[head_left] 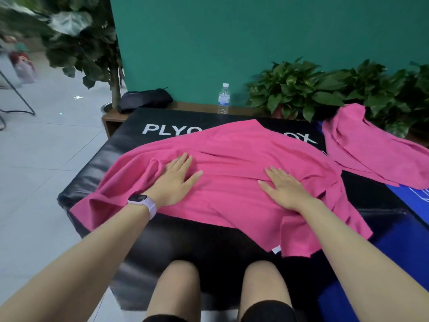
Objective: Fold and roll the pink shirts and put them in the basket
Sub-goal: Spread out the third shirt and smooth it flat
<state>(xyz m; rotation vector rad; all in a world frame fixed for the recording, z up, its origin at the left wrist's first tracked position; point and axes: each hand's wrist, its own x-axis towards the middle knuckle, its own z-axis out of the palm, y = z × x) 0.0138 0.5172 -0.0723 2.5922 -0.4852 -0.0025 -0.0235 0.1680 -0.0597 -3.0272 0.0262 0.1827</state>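
Observation:
A pink shirt (234, 159) lies spread and wrinkled across the black padded plyo box (144, 240). My left hand (176, 180), with a watch on its wrist, lies flat on the shirt's left part, fingers apart. My right hand (284, 189) presses flat on the shirt's right part, fingers spread too. Neither hand grips the cloth. A second pink shirt (369, 152) lies crumpled at the right, partly over a blue box (399, 240). No basket is in view.
A water bottle (224, 98) and a black bag (144, 101) sit on a wooden ledge behind the box. Potted plants (325, 89) line the green wall at the right. A tall plant (92, 43) stands at the left. My knees (178, 282) are at the box's near edge.

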